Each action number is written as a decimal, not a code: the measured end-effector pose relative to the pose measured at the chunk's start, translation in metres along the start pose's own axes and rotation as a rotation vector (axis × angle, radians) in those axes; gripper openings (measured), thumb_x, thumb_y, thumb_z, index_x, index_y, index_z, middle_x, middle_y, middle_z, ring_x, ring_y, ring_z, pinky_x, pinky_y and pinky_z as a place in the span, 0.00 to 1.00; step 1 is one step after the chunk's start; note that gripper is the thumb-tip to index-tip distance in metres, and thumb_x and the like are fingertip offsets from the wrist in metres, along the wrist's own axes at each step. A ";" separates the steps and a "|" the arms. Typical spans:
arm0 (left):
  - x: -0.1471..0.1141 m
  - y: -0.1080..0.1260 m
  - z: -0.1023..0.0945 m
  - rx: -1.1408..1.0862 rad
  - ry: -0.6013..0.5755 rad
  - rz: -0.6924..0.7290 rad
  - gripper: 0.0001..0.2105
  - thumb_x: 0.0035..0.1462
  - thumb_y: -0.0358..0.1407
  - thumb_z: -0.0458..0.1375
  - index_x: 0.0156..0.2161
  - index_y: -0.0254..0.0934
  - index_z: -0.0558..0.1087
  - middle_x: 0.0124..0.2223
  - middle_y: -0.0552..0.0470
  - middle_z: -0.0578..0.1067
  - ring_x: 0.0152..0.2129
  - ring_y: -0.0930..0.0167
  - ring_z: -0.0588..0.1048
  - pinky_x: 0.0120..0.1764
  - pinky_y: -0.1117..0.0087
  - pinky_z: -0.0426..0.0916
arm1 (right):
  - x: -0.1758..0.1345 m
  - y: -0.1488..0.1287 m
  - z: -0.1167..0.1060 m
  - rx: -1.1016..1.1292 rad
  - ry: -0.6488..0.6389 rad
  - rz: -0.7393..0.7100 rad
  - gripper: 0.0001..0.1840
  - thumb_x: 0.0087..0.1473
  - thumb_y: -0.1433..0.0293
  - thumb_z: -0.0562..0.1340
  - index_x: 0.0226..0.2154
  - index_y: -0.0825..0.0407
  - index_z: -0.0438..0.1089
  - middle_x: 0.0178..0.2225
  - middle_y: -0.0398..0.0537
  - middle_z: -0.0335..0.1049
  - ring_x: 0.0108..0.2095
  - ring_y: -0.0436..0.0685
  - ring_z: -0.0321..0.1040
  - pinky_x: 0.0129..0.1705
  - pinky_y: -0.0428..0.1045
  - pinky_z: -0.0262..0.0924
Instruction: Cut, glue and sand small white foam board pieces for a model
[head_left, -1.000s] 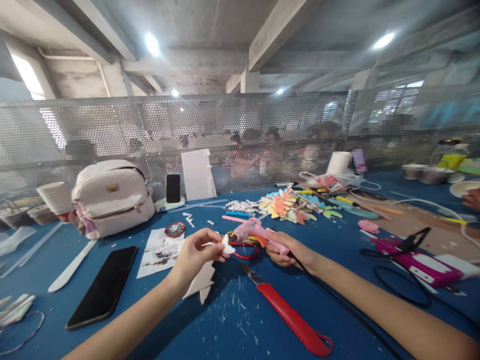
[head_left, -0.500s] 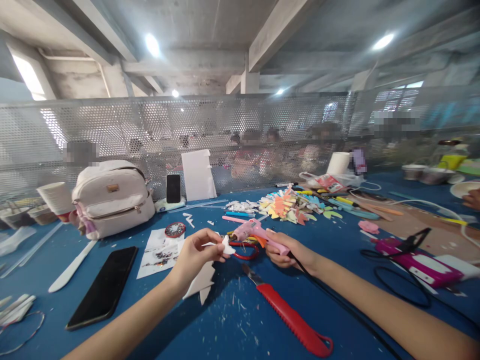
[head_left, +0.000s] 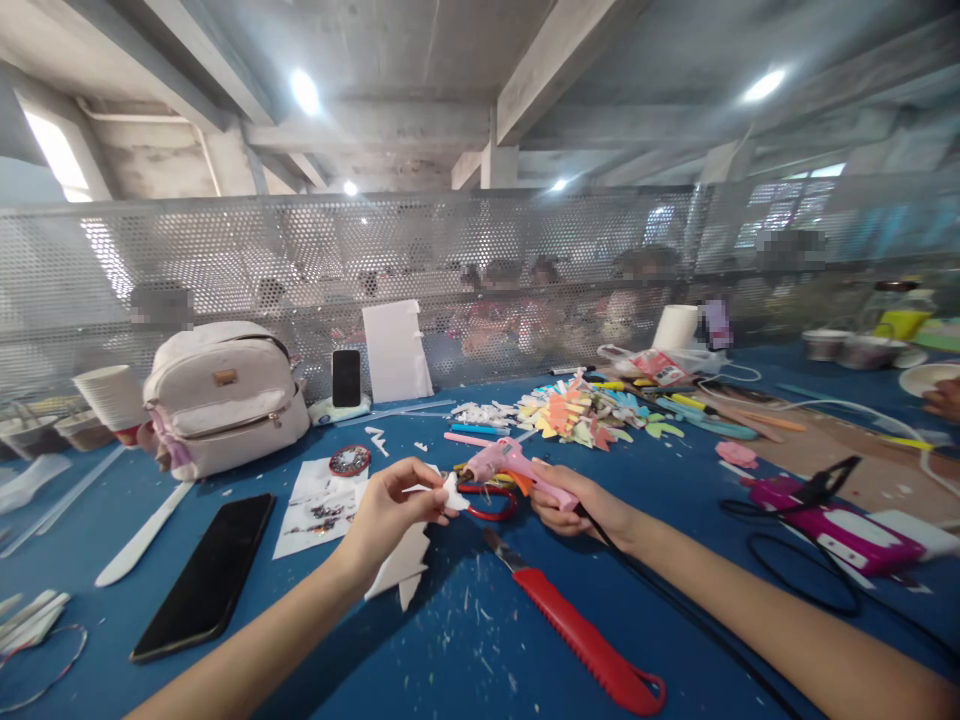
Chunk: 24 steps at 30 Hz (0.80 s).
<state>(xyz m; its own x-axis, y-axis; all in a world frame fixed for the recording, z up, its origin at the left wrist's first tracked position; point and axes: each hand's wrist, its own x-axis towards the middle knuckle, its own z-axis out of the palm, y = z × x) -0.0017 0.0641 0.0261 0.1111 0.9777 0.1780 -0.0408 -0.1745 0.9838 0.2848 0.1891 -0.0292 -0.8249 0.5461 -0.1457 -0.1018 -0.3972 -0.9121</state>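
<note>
Between thumb and fingertips, my left hand point(head_left: 401, 505) pinches a small white cut-out piece point(head_left: 454, 493). My right hand point(head_left: 577, 500) is wrapped round the handle of a pink hot glue gun point(head_left: 499, 457), its nozzle pointing left at the white piece; whether the tip touches it I cannot tell. A pink glue stick sticks out of the gun's back, and a black cord runs from the handle toward me. Behind the nozzle lie red-handled scissors point(head_left: 495, 512), partly hidden. White card scraps point(head_left: 405, 568) lie under my left hand. A red-handled craft knife point(head_left: 577, 630) rests in front of me.
A heap of coloured paper cut-outs point(head_left: 581, 410) lies beyond the glue gun. At left are a black phone point(head_left: 206, 575), a white backpack point(head_left: 225, 400) and paper cups point(head_left: 112, 395). A magenta power strip point(head_left: 836, 525) with looped cords sits at right. Another person's hand point(head_left: 943, 400) shows at the right edge.
</note>
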 end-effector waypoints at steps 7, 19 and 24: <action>-0.002 0.002 -0.001 0.011 0.003 0.008 0.06 0.62 0.35 0.63 0.39 0.32 0.73 0.35 0.55 0.76 0.31 0.73 0.76 0.38 0.66 0.75 | 0.001 -0.002 0.000 -0.026 0.017 0.004 0.16 0.67 0.59 0.59 0.38 0.57 0.70 0.26 0.39 0.67 0.19 0.44 0.60 0.19 0.41 0.59; 0.000 0.000 -0.002 -0.001 0.022 0.037 0.07 0.62 0.36 0.62 0.39 0.32 0.73 0.35 0.54 0.76 0.30 0.73 0.76 0.38 0.66 0.75 | -0.004 -0.006 0.012 -0.120 0.048 -0.042 0.21 0.68 0.56 0.58 0.32 0.57 0.68 0.21 0.35 0.61 0.14 0.42 0.53 0.15 0.40 0.52; 0.000 0.001 -0.002 -0.001 0.027 0.036 0.07 0.62 0.36 0.62 0.39 0.32 0.73 0.35 0.54 0.76 0.30 0.73 0.76 0.38 0.66 0.75 | -0.005 -0.009 0.017 -0.155 0.056 -0.036 0.24 0.68 0.55 0.57 0.29 0.56 0.67 0.18 0.32 0.57 0.13 0.41 0.48 0.14 0.40 0.48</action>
<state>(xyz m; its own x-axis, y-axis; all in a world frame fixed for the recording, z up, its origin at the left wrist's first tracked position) -0.0035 0.0642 0.0267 0.0831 0.9736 0.2126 -0.0456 -0.2094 0.9768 0.2803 0.1770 -0.0132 -0.7895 0.6000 -0.1292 -0.0399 -0.2603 -0.9647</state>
